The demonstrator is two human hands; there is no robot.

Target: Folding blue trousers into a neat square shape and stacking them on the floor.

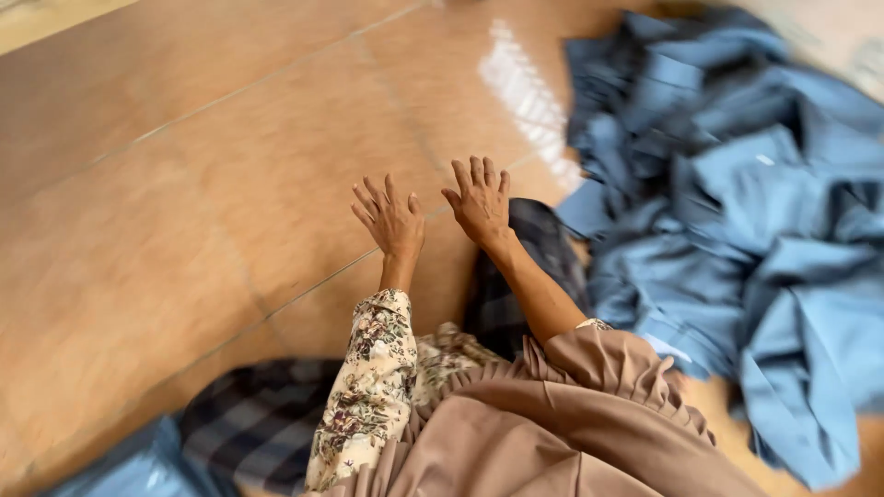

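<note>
Seen from above: two bare hands raised over a floor [184, 184] of glossy orange-brown tiles, near its middle. Left hand [391, 219] spread, fingers fanned and slightly curled, holding nothing. Right hand [481, 201] just beside it, likewise spread and empty, palm turned down. Left forearm in a floral sleeve [366, 387]; right forearm bare, emerging from a pleated beige garment [552, 423] along the bottom edge. Beneath the right wrist, a dark plaid cloth [529, 262] lying on the tiles, with more of the same plaid toward the bottom left corner. To the right, filling the floor's right side up to the top corner, a loose heap of blue-grey clothes [737, 230], crumpled and overlapping, nearest to the right hand but apart from it. Picture blurred by motion, so fine detail in the heap hard to make out. For a clean pick, judged best to reach right and grasp a single piece by one edge, not a bunch.
</note>
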